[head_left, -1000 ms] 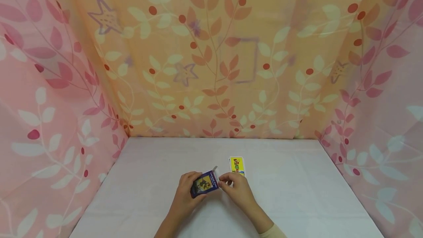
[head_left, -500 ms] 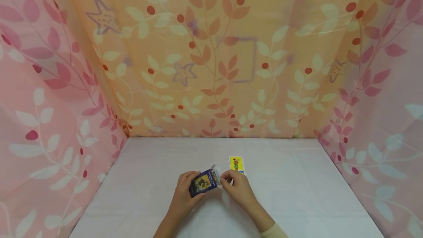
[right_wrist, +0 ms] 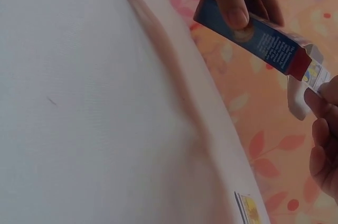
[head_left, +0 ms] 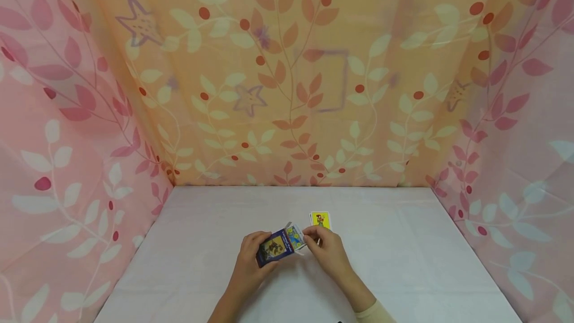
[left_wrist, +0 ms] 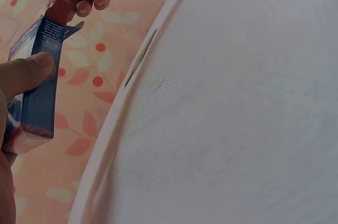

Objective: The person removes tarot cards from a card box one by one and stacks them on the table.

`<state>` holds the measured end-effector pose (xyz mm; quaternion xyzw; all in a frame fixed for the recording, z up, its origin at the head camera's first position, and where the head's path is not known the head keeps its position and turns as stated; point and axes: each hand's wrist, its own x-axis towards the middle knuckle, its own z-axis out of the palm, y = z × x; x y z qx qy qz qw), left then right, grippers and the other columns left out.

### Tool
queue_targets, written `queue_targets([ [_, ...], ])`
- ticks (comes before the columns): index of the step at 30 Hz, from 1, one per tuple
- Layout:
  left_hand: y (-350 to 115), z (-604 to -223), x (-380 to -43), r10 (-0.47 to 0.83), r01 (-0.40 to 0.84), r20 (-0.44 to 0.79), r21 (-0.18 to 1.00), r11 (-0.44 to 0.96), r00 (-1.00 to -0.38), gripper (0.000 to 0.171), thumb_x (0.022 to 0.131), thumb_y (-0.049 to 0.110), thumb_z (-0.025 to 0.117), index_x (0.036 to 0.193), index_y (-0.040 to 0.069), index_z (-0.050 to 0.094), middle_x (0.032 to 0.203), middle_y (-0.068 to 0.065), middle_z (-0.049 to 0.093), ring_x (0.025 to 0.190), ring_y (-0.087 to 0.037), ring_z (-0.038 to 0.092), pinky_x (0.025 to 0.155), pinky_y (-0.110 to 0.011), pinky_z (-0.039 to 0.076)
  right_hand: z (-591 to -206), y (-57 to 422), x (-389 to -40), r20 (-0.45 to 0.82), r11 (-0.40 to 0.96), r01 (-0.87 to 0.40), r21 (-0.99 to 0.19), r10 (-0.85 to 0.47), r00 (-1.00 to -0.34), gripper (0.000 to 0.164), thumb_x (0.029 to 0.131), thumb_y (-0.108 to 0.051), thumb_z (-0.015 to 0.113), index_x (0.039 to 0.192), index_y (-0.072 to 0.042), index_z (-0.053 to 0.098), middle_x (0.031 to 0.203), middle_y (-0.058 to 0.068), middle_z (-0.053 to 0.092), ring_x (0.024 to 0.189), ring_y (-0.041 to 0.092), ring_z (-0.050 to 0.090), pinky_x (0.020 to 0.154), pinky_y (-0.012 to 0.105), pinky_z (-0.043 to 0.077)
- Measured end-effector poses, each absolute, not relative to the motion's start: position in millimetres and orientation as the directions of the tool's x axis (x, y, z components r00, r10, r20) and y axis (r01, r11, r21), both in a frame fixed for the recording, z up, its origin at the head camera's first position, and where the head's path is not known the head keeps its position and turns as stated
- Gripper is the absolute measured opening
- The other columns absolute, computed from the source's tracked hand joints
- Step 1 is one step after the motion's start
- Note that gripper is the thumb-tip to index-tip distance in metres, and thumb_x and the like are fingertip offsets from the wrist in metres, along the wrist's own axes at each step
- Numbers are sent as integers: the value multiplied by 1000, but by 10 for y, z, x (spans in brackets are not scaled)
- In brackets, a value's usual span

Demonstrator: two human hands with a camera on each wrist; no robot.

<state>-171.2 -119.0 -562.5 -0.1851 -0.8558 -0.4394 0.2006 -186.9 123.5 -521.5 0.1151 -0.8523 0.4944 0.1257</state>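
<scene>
My left hand (head_left: pixel 252 259) grips a dark blue card box (head_left: pixel 274 248) with a yellow picture on its front, tilted up to the right. The box's end flaps stand open. From that end a deck of cards (head_left: pixel 294 236) sticks partway out, its top card blue and yellow. My right hand (head_left: pixel 326 253) pinches the outer end of these cards between thumb and index finger. In the right wrist view the cards (right_wrist: pixel 316 74) show between the red-edged opening of the box (right_wrist: pixel 253 36) and the fingertips.
A small stack of cards (head_left: pixel 320 219) with a yellow top card lies on the white table (head_left: pixel 215 228) just beyond my right hand. Patterned cloth (head_left: pixel 287 74) hangs behind the table and along both sides.
My right hand has moved slightly right and away from the box, drawing the cards partway out of it. My left hand holds the box in nearly the same place.
</scene>
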Motion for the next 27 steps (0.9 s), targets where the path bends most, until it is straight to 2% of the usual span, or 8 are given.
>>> queue_targets([
  [3,-1193,-5622,-1711,140,493,508,671,554,-850,83,67,12,97,139,24,57,138,11,51,127,-7,45,105,-36,50,-5188,1253,-1863,357,485,-341,-805,-64,-932,11,92,-12,76,100,-18,74,81,-12,64,73,6,55,61,21,47],
  [9,-1200,-5633,-1711,143,498,515,661,561,-845,83,66,13,97,139,20,59,138,11,52,127,-7,46,104,-37,51,-5170,1302,-1868,380,493,-359,-792,-61,-923,12,91,-10,77,99,-18,75,82,-13,64,74,6,55,63,21,48],
  [14,-1197,-5626,-1714,140,494,511,667,558,-848,84,67,14,97,139,28,57,138,12,52,127,-6,45,104,-37,51,-5147,1349,-1884,395,507,-369,-779,-59,-917,12,91,-11,77,101,-18,75,83,-13,65,75,7,56,63,21,49],
  [18,-1196,-5631,-1720,142,506,523,663,552,-840,85,67,13,97,139,30,56,137,11,52,127,-7,46,103,-36,51,-5144,1390,-1910,396,511,-366,-778,-53,-917,13,92,-11,77,100,-20,74,84,-14,64,75,7,56,63,21,49],
  [27,-1198,-5636,-1724,145,507,522,663,551,-840,81,67,13,97,139,14,60,138,9,52,128,-7,45,105,-37,50,-5143,1470,-1945,412,498,-376,-781,-41,-910,11,92,-11,77,101,-17,75,85,-10,65,76,8,56,64,21,49],
])
